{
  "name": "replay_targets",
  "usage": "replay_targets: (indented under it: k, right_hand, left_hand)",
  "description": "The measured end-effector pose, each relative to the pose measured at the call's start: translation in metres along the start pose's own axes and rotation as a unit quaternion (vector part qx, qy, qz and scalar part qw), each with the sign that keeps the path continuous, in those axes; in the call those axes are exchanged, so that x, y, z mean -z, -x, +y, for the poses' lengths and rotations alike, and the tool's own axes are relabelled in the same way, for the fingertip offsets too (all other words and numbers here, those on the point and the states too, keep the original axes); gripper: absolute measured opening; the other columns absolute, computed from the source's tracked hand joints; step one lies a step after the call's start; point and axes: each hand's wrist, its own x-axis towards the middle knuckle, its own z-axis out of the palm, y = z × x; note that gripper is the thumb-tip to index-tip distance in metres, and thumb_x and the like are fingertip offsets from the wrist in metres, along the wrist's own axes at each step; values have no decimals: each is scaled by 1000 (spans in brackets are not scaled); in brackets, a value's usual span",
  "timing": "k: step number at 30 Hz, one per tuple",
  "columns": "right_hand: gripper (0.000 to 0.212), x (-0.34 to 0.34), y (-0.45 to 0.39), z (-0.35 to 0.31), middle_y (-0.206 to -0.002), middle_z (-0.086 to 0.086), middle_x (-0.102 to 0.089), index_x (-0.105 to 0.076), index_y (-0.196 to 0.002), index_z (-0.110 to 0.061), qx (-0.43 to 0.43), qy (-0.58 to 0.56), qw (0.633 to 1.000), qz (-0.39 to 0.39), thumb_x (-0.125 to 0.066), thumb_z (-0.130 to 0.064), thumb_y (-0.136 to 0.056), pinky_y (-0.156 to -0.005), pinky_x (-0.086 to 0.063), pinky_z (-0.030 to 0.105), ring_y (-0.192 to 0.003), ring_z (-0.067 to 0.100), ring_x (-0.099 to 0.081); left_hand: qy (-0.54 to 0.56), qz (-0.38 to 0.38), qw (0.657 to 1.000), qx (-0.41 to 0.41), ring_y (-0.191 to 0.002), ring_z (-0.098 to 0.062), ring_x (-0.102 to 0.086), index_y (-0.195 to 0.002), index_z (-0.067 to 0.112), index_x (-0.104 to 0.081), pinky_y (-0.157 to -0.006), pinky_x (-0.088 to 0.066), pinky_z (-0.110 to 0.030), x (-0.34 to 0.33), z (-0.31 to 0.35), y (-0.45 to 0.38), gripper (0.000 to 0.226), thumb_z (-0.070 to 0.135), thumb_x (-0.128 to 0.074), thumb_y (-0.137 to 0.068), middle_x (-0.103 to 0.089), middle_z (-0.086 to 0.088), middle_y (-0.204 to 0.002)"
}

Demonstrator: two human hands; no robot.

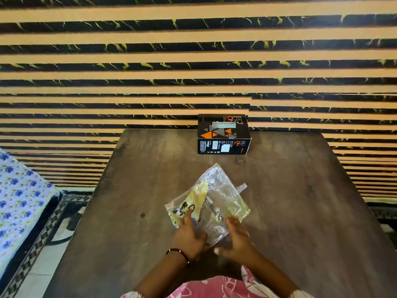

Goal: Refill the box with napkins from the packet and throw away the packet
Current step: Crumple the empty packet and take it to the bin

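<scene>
1. Dark brown wooden table [290,211], worn and matte, filling the lower middle of the view.
2. At 12 o'clock, near the far edge: black box [223,134] with orange and grey triangles, lying flat, slot facing up.
3. At 6 o'clock, well apart from the box: crumpled clear plastic packet [217,196] with yellow print, resting on the wood.

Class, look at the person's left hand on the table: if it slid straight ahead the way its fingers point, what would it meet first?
The left hand already has its fingers on the clear plastic packet, so it would push into that first. The black box lies farther on, slightly to the right, probably off its line.
</scene>
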Motion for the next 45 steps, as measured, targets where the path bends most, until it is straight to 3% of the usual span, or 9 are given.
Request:
replay_targets:
  k: [5, 10, 13, 17, 22, 26, 33, 40, 45]
  right_hand:
    - [124, -3, 7, -12, -157, 7, -8, 3, -147, -23, -6, -49, 998, -25, -70, -58, -53, -116, -21, 42, -143, 28, -10]
    - [95, 5, 17, -22, -138, 2, -48, -6, -140, -43, -7, -61, 998, -14, -69, -28, -71, -100, -43, 34, -121, 20, -50]
    - [61, 20, 27, -24, -115, 3, -65, -31, -135, -40, -24, -27, 998, 56, -52, -33, -78, -84, -47, 27, -102, 21, -62]
    - [41, 33, 40, -27, -104, -1, -70, -57, -113, -37, -30, -29, 990, 138, -54, -17, -77, -74, -45, 21, -86, 14, -62]
    - [54, 37, 44, -26, -105, -11, -71, -63, -108, -33, 20, -23, 986, 162, -47, 3, -71, -79, -42, 8, -97, 8, -63]
    - [56, 35, 48, -30, -104, -19, -60, -65, -108, -21, 72, -83, 975, 194, -44, 13, -69, -76, -30, -7, -95, -6, -55]
    - [38, 38, 53, -41, -118, -2, -43, -46, -116, -27, -16, 8, 985, 172, -46, -15, -80, -88, -47, 32, -105, 18, -51]
    - [79, 36, 60, -62, -128, 0, -31, -14, -142, -25, 21, -33, 988, 149, -59, -25, -78, -98, -42, 31, -119, 18, -44]
    - [81, 28, 59, -63, -144, -2, -24, -14, -144, -27, 49, -16, 992, 119, -61, -27, -79, -102, -38, 29, -128, 17, -37]
  left_hand:
    - [228, -58, 972, 21, -61, -9, -56, -114, 16, -42, -56, -43, -12, -7, 25, 4, 40, -8, -53, -83, -58, -1, -76]
    - [369, -94, 925, 6, -62, -8, -63, -104, 17, -46, -54, -51, -19, -10, 33, 12, 40, -3, -61, -72, -63, -7, -86]
    - [337, -81, 938, -26, -67, -9, -68, -104, 20, -50, -58, -53, -23, -5, 30, 13, 30, 1, -59, -82, -67, -7, -89]
    - [108, 111, 972, -177, -100, 14, -50, -103, 37, -56, -87, -36, -4, 7, 19, 8, 34, 25, -56, -71, -61, 25, -104]
    - [63, 48, 978, -194, -134, -4, -19, -138, 20, -35, -104, -11, -3, 18, 16, -1, 71, 15, -70, -76, -27, 8, -142]
    - [99, 2, 981, -166, -122, -4, -43, -131, 22, -44, -100, -29, -12, 13, 18, 1, 71, 22, -75, -67, -43, 13, -130]
    - [162, -10, 975, -151, -62, 4, -62, -73, 35, -61, -60, -48, -14, -2, 22, 15, 34, 14, -84, -59, -70, 21, -69]
    - [216, 124, 964, -91, -49, 5, -54, -57, 28, -55, -49, -37, -7, 8, 21, 17, 33, 5, -79, -61, -63, 25, -53]
    - [322, 16, 943, -80, -55, -2, -52, -62, 8, -58, -54, -42, -13, 3, 16, 25, 24, -3, -80, -59, -61, 8, -55]
